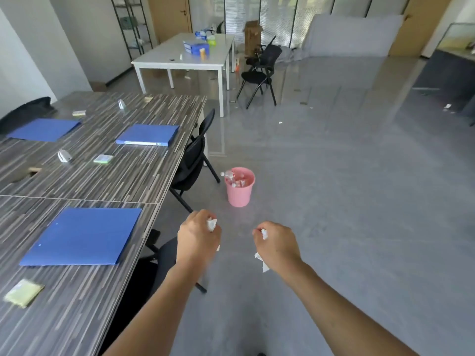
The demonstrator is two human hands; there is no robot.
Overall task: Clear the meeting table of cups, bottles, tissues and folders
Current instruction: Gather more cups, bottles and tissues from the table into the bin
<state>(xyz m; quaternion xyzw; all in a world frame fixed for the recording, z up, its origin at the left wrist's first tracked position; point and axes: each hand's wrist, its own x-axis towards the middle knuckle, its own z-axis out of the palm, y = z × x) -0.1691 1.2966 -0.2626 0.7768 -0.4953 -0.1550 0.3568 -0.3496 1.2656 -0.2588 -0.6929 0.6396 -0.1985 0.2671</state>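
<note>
My left hand (198, 237) and right hand (276, 242) each clench crumpled tissues (212, 224); bottles (232, 177) are binned in the pink bin (239, 197), 3 folders (82, 236) left on the table (128, 176).

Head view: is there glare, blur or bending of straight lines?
In the head view, pale glare lies on the far grey floor; the wide lens bends the edges of the striped table; the left hand and right hand look slightly soft.

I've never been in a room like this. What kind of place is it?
Most likely an office meeting room. A long striped table holds blue folders, black folding chairs stand along its edge, and a white table stands further back.
</note>
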